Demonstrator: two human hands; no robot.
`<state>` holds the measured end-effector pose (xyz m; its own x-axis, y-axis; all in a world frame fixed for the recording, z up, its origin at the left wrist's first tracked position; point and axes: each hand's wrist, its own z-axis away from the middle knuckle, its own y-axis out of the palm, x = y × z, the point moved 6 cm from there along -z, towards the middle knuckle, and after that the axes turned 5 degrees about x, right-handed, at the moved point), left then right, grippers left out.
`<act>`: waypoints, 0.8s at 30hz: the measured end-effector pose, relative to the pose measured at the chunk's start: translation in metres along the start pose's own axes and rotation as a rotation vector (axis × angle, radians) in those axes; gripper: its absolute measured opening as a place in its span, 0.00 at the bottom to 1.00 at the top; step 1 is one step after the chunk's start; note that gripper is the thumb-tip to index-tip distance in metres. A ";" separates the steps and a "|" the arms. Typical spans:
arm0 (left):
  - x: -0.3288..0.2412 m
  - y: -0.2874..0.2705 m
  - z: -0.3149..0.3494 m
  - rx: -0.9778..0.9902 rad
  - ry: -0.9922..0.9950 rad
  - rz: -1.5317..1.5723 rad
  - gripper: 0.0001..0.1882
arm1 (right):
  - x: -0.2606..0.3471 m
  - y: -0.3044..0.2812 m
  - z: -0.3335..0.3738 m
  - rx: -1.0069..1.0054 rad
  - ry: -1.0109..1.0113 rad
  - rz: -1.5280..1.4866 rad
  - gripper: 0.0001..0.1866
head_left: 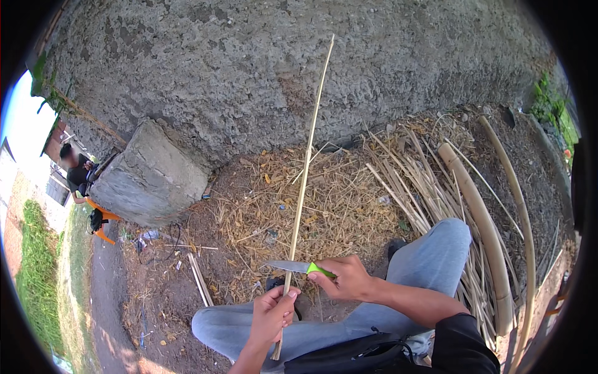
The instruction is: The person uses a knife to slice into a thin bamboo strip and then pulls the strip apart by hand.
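Left hand (271, 313) closed round the lower part of a long pale strip (303, 181); right hand (346, 278) closed on a green-handled knife (290, 266), blade crossing the strip just above the left fingers. Strip in one piece; shaving judged under way, remaining amount unclear. Right of the strip: loose slats (423, 209), already split, smoothing unconfirmed; thick pole (478, 234), apparently unsplit.

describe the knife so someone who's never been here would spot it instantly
Below the rough grey wall, find the seated person's right hand. The knife points left from it, blade crossing a long pale strip. Unlike that strip, it has a bright green handle.
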<state>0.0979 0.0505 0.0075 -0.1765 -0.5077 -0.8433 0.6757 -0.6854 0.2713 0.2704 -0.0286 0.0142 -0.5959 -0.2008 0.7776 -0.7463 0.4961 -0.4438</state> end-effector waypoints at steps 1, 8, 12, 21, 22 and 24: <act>-0.004 -0.001 -0.001 0.004 -0.003 -0.052 0.10 | -0.001 0.000 -0.001 0.001 -0.001 -0.001 0.14; -0.016 -0.002 -0.005 0.074 0.014 -0.324 0.18 | 0.000 -0.004 -0.006 -0.037 -0.014 -0.030 0.12; -0.017 0.001 -0.008 0.109 0.011 -0.320 0.19 | 0.000 -0.003 -0.006 -0.019 -0.029 -0.002 0.11; -0.017 0.004 -0.008 0.123 0.014 -0.317 0.20 | -0.007 -0.012 -0.008 -0.071 0.029 -0.031 0.13; -0.017 0.003 -0.007 0.116 0.029 -0.334 0.20 | -0.009 -0.013 -0.007 -0.070 0.024 -0.027 0.13; -0.019 0.000 -0.007 0.112 0.050 -0.347 0.20 | -0.015 -0.015 -0.005 -0.081 0.067 -0.031 0.15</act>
<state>0.1065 0.0639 0.0202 -0.3439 -0.2108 -0.9150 0.4991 -0.8664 0.0121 0.2915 -0.0286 0.0115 -0.5497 -0.1618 0.8195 -0.7361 0.5577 -0.3836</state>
